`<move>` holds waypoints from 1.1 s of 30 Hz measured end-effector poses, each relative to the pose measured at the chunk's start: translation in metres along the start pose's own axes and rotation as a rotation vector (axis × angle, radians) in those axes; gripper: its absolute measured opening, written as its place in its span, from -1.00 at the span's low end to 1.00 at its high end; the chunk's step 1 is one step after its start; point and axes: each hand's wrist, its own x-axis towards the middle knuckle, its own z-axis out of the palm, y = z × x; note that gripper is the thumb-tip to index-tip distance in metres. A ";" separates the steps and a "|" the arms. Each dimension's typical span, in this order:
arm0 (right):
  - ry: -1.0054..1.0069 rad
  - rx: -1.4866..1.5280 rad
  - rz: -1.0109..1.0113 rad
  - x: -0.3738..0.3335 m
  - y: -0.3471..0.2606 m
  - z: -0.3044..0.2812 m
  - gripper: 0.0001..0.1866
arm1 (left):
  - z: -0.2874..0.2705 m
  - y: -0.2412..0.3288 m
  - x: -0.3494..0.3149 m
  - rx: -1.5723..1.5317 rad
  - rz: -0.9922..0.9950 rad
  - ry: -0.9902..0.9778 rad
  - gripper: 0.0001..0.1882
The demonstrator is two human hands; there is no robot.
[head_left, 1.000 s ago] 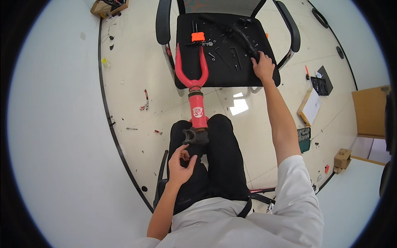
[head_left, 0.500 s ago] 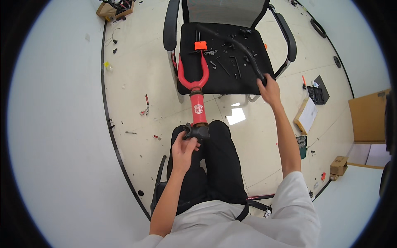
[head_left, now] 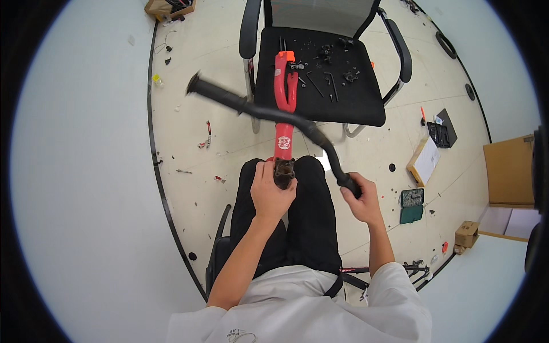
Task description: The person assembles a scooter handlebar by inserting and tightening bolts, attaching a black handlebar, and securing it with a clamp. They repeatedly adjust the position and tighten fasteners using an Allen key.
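Note:
My left hand [head_left: 271,193] is closed around a black handlebar stem [head_left: 283,169], its open clamp face turned up towards me. The stem sits at the near end of a red bicycle fork with head tube [head_left: 283,140], held over my thighs. The fork's legs reach out over the black chair seat [head_left: 343,107]. My right hand [head_left: 362,199] grips one end of a curved black handlebar [head_left: 280,114]. The bar slants up to the left across the fork, hiding part of it; its other end hangs free over the floor.
On the seat lie hex keys [head_left: 334,87], small bolts and black metal parts [head_left: 350,75], with an orange block [head_left: 290,56] by the fork tips. Chair armrests [head_left: 397,50] rise at both sides. On the floor at right are a green case [head_left: 412,214], a white board [head_left: 424,160] and a cardboard box [head_left: 466,233].
The handlebar has been lifted off the chair seat and swung left across the fork. My right hand has come nearer. The stem's clamp face has turned upward, and the fork has rotated with it.

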 end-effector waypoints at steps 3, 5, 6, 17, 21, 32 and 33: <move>-0.070 -0.062 -0.057 -0.001 -0.005 0.005 -0.66 | -0.002 -0.006 -0.005 -0.011 -0.049 -0.040 -0.63; -0.089 -0.153 -0.135 -0.004 0.001 0.011 -0.64 | -0.003 -0.007 -0.008 -0.106 -0.100 -0.048 -0.61; -0.103 -0.177 -0.123 -0.005 0.002 0.012 -0.62 | -0.004 -0.006 -0.008 -0.153 -0.125 -0.051 -0.60; -0.058 -0.413 -0.308 0.022 -0.001 -0.003 -0.72 | -0.017 -0.009 -0.018 -0.151 -0.123 -0.058 -0.62; -0.029 -0.392 -0.332 0.035 0.004 -0.009 -0.70 | -0.040 -0.013 -0.019 -0.098 0.036 -0.031 -0.68; -0.287 -0.251 0.054 0.047 -0.009 -0.023 -0.71 | -0.062 -0.003 0.042 0.030 0.326 -0.331 -0.68; -0.327 -0.241 0.102 0.046 -0.010 -0.026 -0.71 | -0.060 -0.003 0.042 0.011 0.290 -0.357 -0.70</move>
